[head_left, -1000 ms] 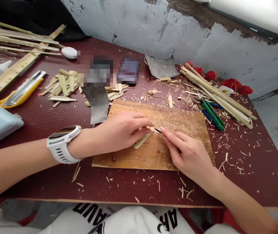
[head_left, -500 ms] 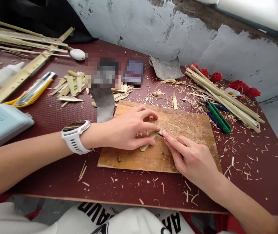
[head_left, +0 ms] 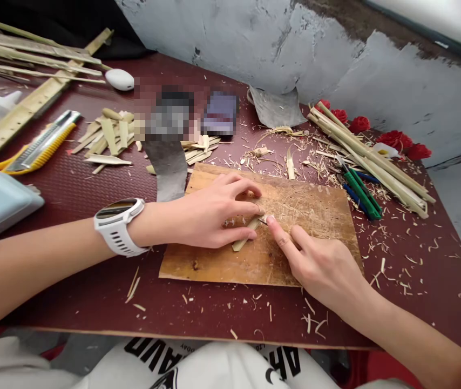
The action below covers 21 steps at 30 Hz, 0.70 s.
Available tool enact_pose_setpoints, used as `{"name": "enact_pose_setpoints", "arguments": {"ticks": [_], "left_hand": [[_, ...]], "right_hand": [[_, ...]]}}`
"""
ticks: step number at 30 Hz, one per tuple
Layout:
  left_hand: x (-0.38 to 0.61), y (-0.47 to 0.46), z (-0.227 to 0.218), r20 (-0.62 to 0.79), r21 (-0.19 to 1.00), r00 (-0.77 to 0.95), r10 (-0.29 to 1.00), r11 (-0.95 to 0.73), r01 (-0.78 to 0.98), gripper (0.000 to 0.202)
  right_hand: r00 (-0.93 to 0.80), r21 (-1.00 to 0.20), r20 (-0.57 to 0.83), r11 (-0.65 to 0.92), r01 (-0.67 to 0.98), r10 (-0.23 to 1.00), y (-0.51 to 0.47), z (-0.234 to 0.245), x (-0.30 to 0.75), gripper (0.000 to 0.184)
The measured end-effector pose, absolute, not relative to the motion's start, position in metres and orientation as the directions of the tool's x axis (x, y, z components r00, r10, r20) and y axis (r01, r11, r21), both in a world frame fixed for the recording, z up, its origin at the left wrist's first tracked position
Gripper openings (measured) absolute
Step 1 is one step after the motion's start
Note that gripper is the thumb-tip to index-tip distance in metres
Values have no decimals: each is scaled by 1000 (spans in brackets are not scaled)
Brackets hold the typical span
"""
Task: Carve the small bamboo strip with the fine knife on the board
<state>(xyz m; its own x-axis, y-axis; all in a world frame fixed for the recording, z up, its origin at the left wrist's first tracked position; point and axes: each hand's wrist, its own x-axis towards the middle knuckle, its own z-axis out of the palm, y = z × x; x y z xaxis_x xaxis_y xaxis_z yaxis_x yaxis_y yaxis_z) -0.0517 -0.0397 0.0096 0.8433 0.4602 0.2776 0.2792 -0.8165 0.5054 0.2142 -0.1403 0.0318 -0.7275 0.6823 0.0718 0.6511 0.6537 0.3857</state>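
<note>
A short pale bamboo strip (head_left: pixel 240 242) lies slantwise on a worn wooden board (head_left: pixel 214 270). My left hand (head_left: pixel 210 213), with a white watch on the wrist, pins it down with thumb and fingers. My right hand (head_left: pixel 323 265) is closed round a small knife (head_left: pixel 262 220), of which only a thin dark blade tip shows; its handle is hidden in the palm. The extended right index finger presses along the blade, and the tip meets the strip's far end beside my left fingertips.
Bamboo shavings (head_left: pixel 291 165) litter the red-brown table. Split bamboo pieces (head_left: pixel 111 135), a yellow box cutter (head_left: pixel 44 146) and a light blue box (head_left: pixel 4 202) lie left. Behind the board are a phone (head_left: pixel 219 113) and grey sandpaper (head_left: pixel 168 167); a green cutter (head_left: pixel 360 192) and bamboo sticks (head_left: pixel 372 154) lie right.
My right hand has turned slightly, its index finger now straighter along the blade. The left hand keeps its hold on the strip. The whole view has shifted a little.
</note>
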Motion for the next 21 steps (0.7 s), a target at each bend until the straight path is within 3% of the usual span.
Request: {"name": "enact_pose_setpoints", "arguments": {"ticks": [6, 21], "left_hand": [[-52, -38, 10, 276, 507, 845, 458, -816, 277, 32], [-52, -38, 8, 288, 519, 840, 459, -812, 266, 34]], "right_hand": [[-701, 353, 30, 649, 674, 712, -143, 30, 221, 60], [-691, 280, 132, 642, 714, 711, -143, 23, 221, 54]]}}
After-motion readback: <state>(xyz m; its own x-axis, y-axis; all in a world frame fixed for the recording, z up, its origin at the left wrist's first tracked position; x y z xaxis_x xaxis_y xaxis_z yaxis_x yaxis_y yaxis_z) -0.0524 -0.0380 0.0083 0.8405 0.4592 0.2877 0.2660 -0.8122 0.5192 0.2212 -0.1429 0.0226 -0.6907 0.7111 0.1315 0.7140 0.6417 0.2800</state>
